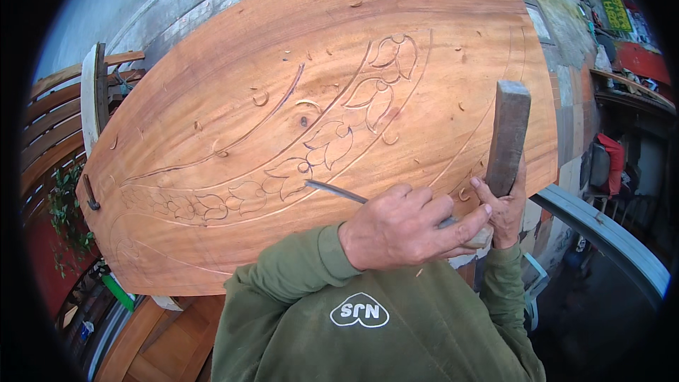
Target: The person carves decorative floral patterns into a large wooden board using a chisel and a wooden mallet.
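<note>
The left hand [396, 226] is wrapped tight round the handle of a chisel [336, 192], fingers curled over it and the thumb pressing along the top. The thin steel blade runs up and left from the fist, and its tip rests on the wooden panel [212, 99] just below a carved leaf [286, 173], on the lower border line of the vine pattern. The right hand [503, 205] is closed round the bottom of a wooden mallet [508, 134], a plain dark block held upright to the right of the chisel hand, its top well above the handle end and not touching it.

To do this cut well, it seems best to keep the blade low against the wood and lined up with the drawn curve, so the edge follows the line and does not dig across the grain. The left hand should steer and hold the angle steady; the mallet should land square on the handle end with short, even taps. A glancing blow could catch the knuckles, which sit close to the striking end.

The panel fills the middle of the view, sloping away to the far side, with curled shavings [260, 97] scattered over it. A leaf chain [205, 205] runs left along the near edge. Slatted wood [49, 127] stands far left.
</note>
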`<state>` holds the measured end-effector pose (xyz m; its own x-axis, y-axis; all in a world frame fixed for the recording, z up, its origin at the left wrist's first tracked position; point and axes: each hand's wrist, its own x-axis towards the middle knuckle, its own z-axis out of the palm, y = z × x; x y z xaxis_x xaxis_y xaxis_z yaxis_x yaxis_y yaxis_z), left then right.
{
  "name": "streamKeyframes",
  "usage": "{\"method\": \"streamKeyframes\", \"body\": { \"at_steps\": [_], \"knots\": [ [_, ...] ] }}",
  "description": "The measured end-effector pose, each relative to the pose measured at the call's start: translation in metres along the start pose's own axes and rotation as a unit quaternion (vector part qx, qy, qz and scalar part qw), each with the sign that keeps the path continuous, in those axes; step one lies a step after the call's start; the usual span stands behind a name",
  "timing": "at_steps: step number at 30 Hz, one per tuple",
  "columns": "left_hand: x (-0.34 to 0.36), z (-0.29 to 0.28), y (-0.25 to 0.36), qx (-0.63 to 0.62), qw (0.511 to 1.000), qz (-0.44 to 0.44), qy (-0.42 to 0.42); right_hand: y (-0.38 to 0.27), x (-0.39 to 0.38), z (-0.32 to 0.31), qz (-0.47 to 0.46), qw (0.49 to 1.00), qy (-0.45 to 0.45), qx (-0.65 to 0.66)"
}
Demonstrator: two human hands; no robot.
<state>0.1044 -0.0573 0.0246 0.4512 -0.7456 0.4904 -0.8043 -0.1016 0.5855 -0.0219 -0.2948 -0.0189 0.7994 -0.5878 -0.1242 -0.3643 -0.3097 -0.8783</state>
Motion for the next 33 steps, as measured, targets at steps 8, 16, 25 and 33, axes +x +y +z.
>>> {"method": "streamKeyframes", "body": {
  "at_steps": [8, 16, 25, 33],
  "knots": [
    [-0.148, -0.061, -0.050, 0.266, 0.926, -0.260, 0.065, -0.004, -0.108, 0.007, -0.145, 0.914, -0.132, -0.354],
    [-0.269, -0.172, -0.144, 0.455, 0.802, -0.361, 0.136, -0.026, -0.144, 0.051, -0.307, 0.865, -0.169, -0.358],
    [-0.311, -0.188, -0.159, 0.508, 0.733, -0.411, 0.191, -0.050, -0.196, 0.053, -0.390, 0.873, -0.037, -0.290],
    [-0.318, -0.191, -0.164, 0.500, 0.717, -0.436, 0.215, -0.070, -0.270, 0.057, -0.461, 0.860, -0.048, -0.214]
  ]
}}
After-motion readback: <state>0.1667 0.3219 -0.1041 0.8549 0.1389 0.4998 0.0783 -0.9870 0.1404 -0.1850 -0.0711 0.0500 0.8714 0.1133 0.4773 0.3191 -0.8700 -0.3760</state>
